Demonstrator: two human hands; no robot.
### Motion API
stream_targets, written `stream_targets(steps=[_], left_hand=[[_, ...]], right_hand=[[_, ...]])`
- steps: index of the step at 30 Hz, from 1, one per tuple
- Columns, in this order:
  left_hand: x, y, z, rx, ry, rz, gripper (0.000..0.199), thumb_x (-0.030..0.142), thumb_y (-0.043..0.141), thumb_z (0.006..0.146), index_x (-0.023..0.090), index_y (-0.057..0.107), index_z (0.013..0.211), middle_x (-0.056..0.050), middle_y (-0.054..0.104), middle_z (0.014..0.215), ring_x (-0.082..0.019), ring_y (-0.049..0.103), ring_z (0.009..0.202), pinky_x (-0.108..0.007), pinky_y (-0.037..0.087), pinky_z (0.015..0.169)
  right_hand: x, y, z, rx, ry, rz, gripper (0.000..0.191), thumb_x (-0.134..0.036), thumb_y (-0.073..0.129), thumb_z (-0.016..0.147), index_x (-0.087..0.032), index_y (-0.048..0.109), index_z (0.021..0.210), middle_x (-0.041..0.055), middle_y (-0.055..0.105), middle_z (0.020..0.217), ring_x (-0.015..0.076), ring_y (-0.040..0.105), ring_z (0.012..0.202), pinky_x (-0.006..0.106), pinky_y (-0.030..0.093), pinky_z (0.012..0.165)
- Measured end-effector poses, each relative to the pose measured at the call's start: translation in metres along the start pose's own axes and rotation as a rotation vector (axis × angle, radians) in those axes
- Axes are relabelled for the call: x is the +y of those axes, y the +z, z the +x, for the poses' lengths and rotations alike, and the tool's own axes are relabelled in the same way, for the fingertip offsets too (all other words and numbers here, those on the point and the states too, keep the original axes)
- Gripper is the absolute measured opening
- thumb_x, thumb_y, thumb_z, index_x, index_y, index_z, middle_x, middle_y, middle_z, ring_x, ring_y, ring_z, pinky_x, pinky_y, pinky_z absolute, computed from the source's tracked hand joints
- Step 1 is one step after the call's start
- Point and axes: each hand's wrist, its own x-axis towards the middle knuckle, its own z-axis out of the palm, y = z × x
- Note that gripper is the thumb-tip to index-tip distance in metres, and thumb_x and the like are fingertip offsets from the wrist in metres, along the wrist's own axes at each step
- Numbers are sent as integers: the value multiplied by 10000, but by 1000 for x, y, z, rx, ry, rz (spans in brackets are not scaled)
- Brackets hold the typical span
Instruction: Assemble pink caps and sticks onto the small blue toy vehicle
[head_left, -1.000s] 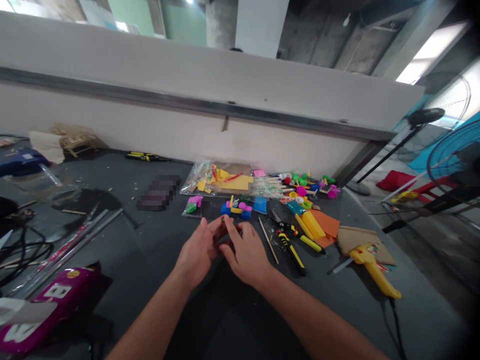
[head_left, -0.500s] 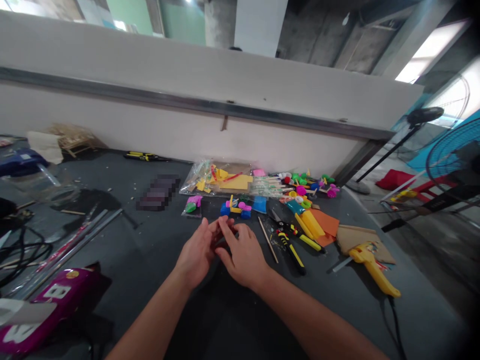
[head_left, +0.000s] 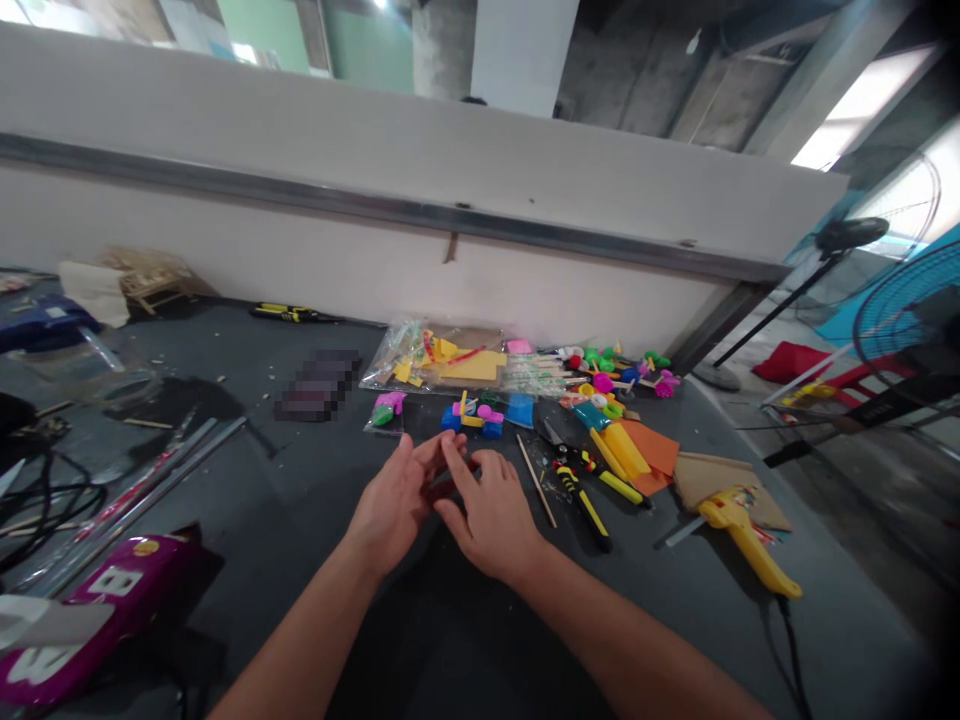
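Over the near middle of the dark table, my left hand (head_left: 394, 505) and my right hand (head_left: 487, 515) meet at the fingertips. The left palm turns inward, with its fingers stretched out. My right index finger lies against the left fingers, and its thumb stands apart. I see no object between them, though the space under the fingers is partly hidden. Just beyond the fingertips is a small blue, yellow and pink piece (head_left: 472, 421). A thin wooden stick (head_left: 536, 480) lies right of my right hand, beside yellow-and-black pliers (head_left: 583, 505).
A yellow glue gun (head_left: 750, 540) with a cord lies at right, near orange sheets (head_left: 649, 450). Behind are plastic bags of yellow pieces (head_left: 450, 358) and several colourful parts (head_left: 600, 375). A purple box (head_left: 105, 610) and metal strips (head_left: 150, 500) lie at left.
Hardly anything differs. My hands keep their place with the fingertips together, and the view has shifted very slightly.
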Motion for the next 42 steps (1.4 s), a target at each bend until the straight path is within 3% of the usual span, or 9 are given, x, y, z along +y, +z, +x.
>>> stream_targets(steps=[3, 7, 9, 13, 16, 20, 24, 42], left_hand=[[1, 0, 0, 45, -12, 0, 519, 488, 364, 891, 123, 583, 1187, -124, 603, 1220, -255, 490, 1183, -371, 333, 1009], [1, -2, 1, -48, 0, -24, 522, 491, 355, 893, 133, 576, 1203, -120, 595, 1235, -252, 489, 1184, -355, 365, 977], [1, -2, 2, -33, -1, -23, 528, 500, 366, 885, 136, 576, 1205, -124, 602, 1222, -258, 511, 1158, -356, 388, 953], [1, -2, 2, -56, -31, -24, 533, 507, 359, 884, 151, 570, 1219, -115, 618, 1198, -262, 521, 1139, -372, 390, 953], [3, -3, 1, -116, -43, -43, 548, 513, 324, 892, 154, 557, 1235, -117, 602, 1223, -259, 511, 1149, -379, 381, 959], [5, -4, 0, -97, -73, -61, 552, 513, 330, 889, 140, 556, 1227, -139, 577, 1253, -268, 523, 1134, -374, 406, 915], [5, -4, -1, -146, -75, -66, 556, 522, 341, 884, 136, 556, 1222, -132, 566, 1268, -262, 502, 1162, -353, 395, 924], [6, -4, 0, -133, -56, -55, 558, 509, 318, 897, 121, 548, 1225, -141, 576, 1255, -253, 547, 1093, -339, 426, 873]], right_hand=[[-1, 0, 1, 0, -16, 7, 649, -488, 422, 879, -254, 199, 1443, 115, 469, 1094, 259, 438, 1008, 428, 400, 848], [0, -2, 2, 41, 35, -24, 631, -484, 409, 885, -247, 221, 1439, 124, 467, 1107, 264, 438, 1007, 447, 390, 853], [-1, -3, 2, 61, 8, -45, 633, -507, 421, 872, -253, 255, 1428, 134, 441, 1190, 283, 417, 1060, 478, 368, 888], [-1, -3, 1, 110, -38, -61, 623, -488, 437, 870, -245, 271, 1420, 139, 318, 1377, 321, 279, 1252, 540, 260, 1004], [0, -3, 0, 116, -4, -70, 625, -469, 427, 877, -220, 258, 1425, 149, 268, 1418, 329, 201, 1315, 562, 207, 1038], [0, -2, -1, 89, -43, -66, 658, -506, 429, 865, -231, 239, 1431, 152, 237, 1438, 337, 145, 1347, 580, 179, 1050], [0, -2, -1, 90, -15, -59, 636, -476, 427, 874, -222, 246, 1429, 151, 260, 1428, 324, 167, 1343, 565, 193, 1055], [1, 0, -1, 104, -31, -36, 634, -469, 428, 875, -209, 260, 1428, 163, 289, 1412, 337, 212, 1332, 566, 214, 1058]])
